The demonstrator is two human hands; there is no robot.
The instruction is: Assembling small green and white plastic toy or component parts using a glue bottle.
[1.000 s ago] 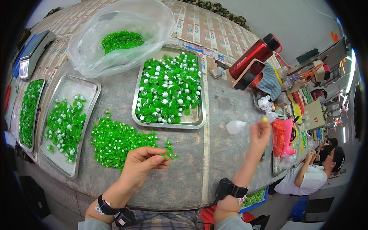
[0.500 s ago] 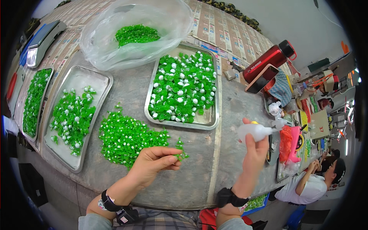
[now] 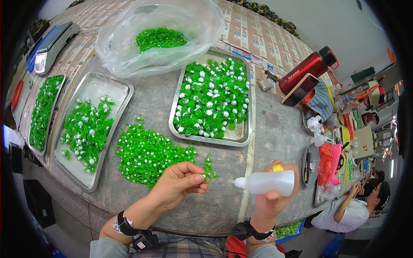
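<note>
My left hand (image 3: 178, 185) is closed in a pinch on a small green plastic piece (image 3: 204, 176) with a white spot, mostly hidden by the fingertips. Just beyond those fingertips a few loose green pieces (image 3: 208, 165) lie on the table, right of a large heap of green pieces (image 3: 150, 155) with white spots. In my right hand (image 3: 267, 208) is a white squeeze bottle (image 3: 266, 182), lying sideways in the grip. Its narrow tip points left toward my left hand, with a gap between. A yellow patch shows at the bottle's upper side.
Metal trays of green pieces with white balls stand ahead (image 3: 211, 99) and left (image 3: 86, 133); another tray (image 3: 45, 112) is farther left. Behind sits a clear plastic bag (image 3: 198, 38). A red flask (image 3: 303, 71), phone (image 3: 300, 90) and pink tool (image 3: 332, 165) are right. Someone sits beyond.
The bottle has turned from pointing right to pointing left, and my right hand has moved nearer my left. The small clear cap-like part near its tip now lies away from it.
</note>
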